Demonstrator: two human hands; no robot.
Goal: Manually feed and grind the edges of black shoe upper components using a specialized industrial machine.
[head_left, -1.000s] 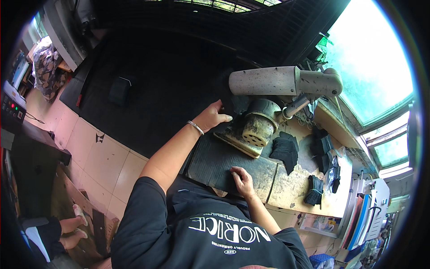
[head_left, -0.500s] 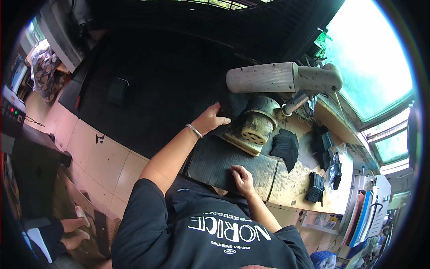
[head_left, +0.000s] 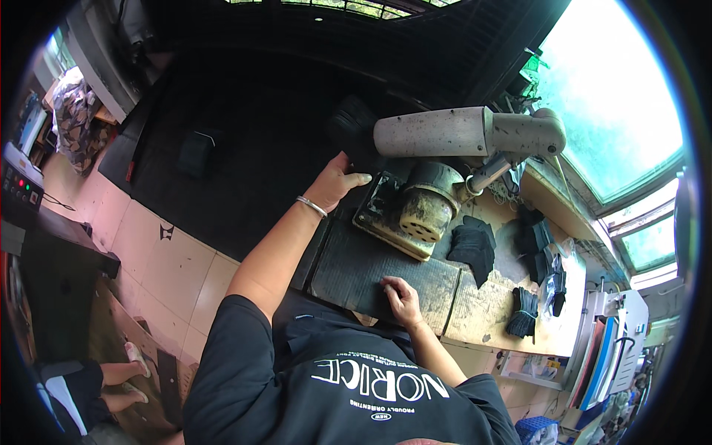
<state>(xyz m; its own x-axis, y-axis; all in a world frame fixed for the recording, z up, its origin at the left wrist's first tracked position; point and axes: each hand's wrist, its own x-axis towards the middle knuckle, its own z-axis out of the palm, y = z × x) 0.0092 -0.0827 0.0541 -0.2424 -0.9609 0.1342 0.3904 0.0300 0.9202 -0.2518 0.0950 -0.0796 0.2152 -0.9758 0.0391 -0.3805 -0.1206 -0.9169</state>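
Observation:
My left hand (head_left: 335,182) reaches forward over the black work surface, left of the machine base. Its thumb points right, and the other fingers are partly lost against the black. A dark stack of black pieces (head_left: 351,123) extends beyond the fingers, beside the lamp-like grey housing; the hand appears closed on its near edge, though the contact is hard to see. My right hand (head_left: 403,300) rests on the dark ribbed board (head_left: 371,271), fingers curled, nothing visible in them. Between the hands stands a grimy machine with a round, holed cap (head_left: 424,222) on a flat base.
A grey arm-mounted housing (head_left: 437,133) hangs over the machine. To the right lie black pieces (head_left: 472,248) and a tied black bundle (head_left: 523,311). Another black stack (head_left: 196,152) sits far left on the black surface. At lower left, a person's legs (head_left: 122,378) show.
My left hand has moved slightly left and away from me. The black pieces have come off the machine's base, which now shows, to its far left. My right hand has stayed in place.

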